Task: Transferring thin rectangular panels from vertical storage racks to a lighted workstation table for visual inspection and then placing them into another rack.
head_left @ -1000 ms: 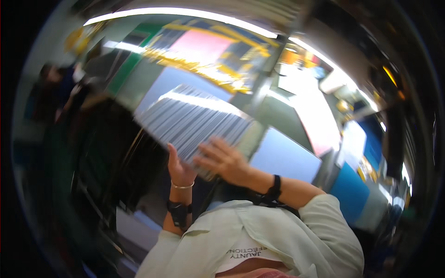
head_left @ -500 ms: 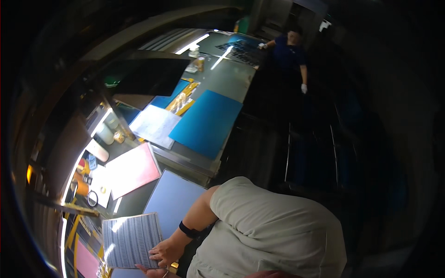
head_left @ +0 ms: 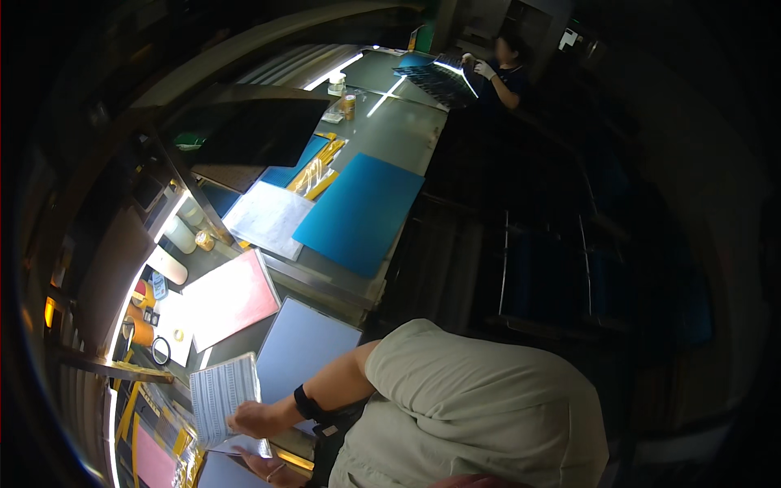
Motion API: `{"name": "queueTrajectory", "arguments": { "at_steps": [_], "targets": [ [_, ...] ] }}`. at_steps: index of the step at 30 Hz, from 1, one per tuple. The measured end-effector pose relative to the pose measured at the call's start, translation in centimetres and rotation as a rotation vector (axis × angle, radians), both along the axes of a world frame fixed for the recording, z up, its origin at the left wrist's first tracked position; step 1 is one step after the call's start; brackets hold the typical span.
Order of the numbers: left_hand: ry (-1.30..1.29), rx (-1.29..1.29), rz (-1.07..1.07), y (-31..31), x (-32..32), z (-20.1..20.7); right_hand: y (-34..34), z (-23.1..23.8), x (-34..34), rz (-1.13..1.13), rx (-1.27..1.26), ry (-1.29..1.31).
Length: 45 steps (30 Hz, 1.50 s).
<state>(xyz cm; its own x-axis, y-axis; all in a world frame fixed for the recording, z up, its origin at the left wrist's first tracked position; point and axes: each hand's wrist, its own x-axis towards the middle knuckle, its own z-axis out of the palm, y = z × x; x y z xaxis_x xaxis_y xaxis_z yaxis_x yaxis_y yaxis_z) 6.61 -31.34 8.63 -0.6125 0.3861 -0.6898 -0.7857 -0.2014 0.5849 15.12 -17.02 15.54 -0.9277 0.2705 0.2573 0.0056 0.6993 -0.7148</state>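
Patterned panel (head_left: pixel 213 394), lower left of frame: pale grey-blue, roughly four-sided, face crossed by parallel rows of fine dark marks; right edge bright with reflected light. Right hand (head_left: pixel 254 420), black band (head_left: pixel 306 403) near wrist: fingers curled against panel near its right edge; whether clamped, cannot tell. Left hand (head_left: pixel 264 466), just below, at panel's lower edge; finger closure cannot be told. Plain pale-blue sheet (head_left: pixel 305 342) right of panel; pink-and-white sheet (head_left: pixel 236 299) above.
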Motion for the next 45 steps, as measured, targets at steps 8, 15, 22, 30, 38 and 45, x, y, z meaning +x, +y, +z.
{"name": "queueTrajectory", "arguments": {
  "at_steps": [8,15,22,30,38,45],
  "targets": [
    [0.259,0.041,0.082,-8.5,3.5,0.7,4.0,9.1,-0.8,0.004,0.126,0.246],
    [0.361,-0.197,0.407,-25.6,3.8,-3.6,5.9,19.8,0.2,0.245,0.148,0.606],
    [0.284,-0.057,0.752,-34.2,0.5,-11.3,7.3,18.2,2.0,0.281,0.837,0.489],
    [0.095,-0.982,0.43,-33.3,1.3,-10.3,13.4,3.0,14.1,0.194,0.518,0.066],
    [0.484,-1.774,-0.377,-22.5,8.1,-3.7,13.9,-6.5,25.2,-0.187,-0.462,-0.405],
    [0.137,-0.467,-0.502,-6.6,17.1,-6.1,11.7,-9.9,30.0,-0.53,-0.894,-0.374]
  ]
}}
